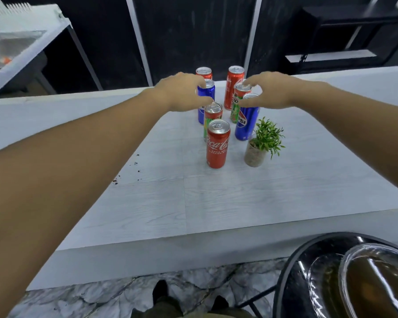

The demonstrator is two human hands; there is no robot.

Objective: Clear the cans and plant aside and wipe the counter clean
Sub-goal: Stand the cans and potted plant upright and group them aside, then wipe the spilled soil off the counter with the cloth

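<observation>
Left hand [182, 91] curled around blue can [206, 97], right hand [270, 91] closed on green-and-red can [239, 99], plant [263, 143] left nearer, untouched.

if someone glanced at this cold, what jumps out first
A tight cluster of upright soda cans, with a red Coca-Cola can nearest, stands mid-counter beside a small potted plant. The left hand and right hand reach over the far cans. Dark crumbs dot the counter at left.
</observation>
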